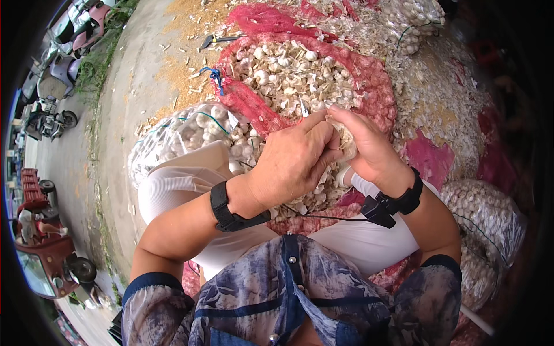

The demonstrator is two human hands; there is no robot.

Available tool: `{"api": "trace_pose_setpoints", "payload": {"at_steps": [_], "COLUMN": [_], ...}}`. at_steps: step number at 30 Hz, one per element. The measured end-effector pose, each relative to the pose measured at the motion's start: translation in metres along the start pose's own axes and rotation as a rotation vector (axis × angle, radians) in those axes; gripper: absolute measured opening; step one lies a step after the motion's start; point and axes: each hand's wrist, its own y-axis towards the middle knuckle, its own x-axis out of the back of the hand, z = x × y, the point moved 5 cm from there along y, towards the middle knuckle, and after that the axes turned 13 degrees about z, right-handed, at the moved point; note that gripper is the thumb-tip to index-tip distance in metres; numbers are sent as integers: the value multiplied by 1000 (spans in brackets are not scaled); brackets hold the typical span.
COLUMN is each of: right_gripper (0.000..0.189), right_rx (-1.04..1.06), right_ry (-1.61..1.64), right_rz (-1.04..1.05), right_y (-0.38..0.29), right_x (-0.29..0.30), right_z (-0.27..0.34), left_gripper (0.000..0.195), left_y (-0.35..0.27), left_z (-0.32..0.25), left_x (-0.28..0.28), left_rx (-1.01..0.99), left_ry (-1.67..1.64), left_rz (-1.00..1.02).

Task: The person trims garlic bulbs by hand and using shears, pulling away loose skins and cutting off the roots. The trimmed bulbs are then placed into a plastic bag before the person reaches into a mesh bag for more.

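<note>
My right hand [368, 145] cups a garlic bulb [347, 140] with loose papery skin, its thumb and fingers around it. My left hand [298, 160] meets it from the left, fingers curled in against the bulb. Past the left knuckles juts the pointed metal blade [304, 108] of a small hand tool; its handle is hidden by that hand. Beneath and beyond both hands lies an opened red mesh sack [374, 95], its rim rolled down around garlic bulbs [261, 77] and dry skins.
A white mesh sack of garlic [173, 138] leans by my left knee. More full sacks [480, 220] stand at right and another sack [411, 26] farther off. A black-handled tool [210, 41] lies on concrete. Blue twine [214, 75] hangs on the red sack. Vehicles [47, 259] are parked at left.
</note>
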Motion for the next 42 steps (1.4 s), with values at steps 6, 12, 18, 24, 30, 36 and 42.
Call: {"api": "trace_pose_setpoints", "payload": {"at_steps": [6,12,18,24,30,36,42], "right_gripper": [37,42,36,36,38,40,36], "right_rx": [68,1,57,67,102,101,-18], "right_ry": [231,276,313,298,302,267,263], "right_rz": [-80,-14,136,190,77,-93,119], "right_y": [12,8,6,3,2,2,4], "right_x": [32,14,3,3,1,6,4], "right_z": [3,-1,-2,-3,-4,-12,0], "left_gripper": [19,29,28,24,23,22,20], "left_y": [-5,-7,-2,-2,-2,-1,-3], "left_z": [-23,1,10,8,10,16,14], "left_x": [-16,-5,6,2,-1,-6,-3], "left_rx": [-84,86,218,239,223,344,309], "left_ry": [69,20,-67,-141,-86,-112,-77], "left_rz": [161,7,-85,-52,-101,-86,16]}}
